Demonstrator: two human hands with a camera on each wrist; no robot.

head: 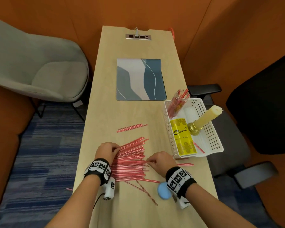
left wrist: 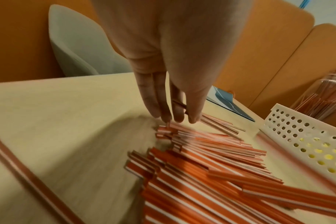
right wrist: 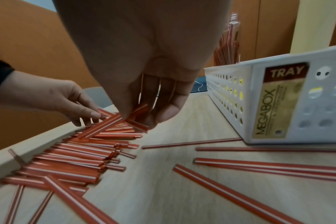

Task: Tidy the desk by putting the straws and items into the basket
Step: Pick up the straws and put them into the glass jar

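Both hands work at a heap of red-and-white straws [head: 130, 160] on the near end of the desk [head: 135, 112]: the left hand [head: 106, 152] presses straight fingers against the heap's left ends, and the right hand [head: 160, 162] pinches a few straws at its right edge. Beside them to the right, a white basket [head: 211, 129] holds a yellow bottle [head: 182, 137], a candle [head: 206, 117] and a jar of straws [head: 178, 102], while a blue puff [head: 163, 191] lies by the right wrist.

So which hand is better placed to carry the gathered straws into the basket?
Likely the right hand: it already pinches straws and is nearer the basket than the left hand.
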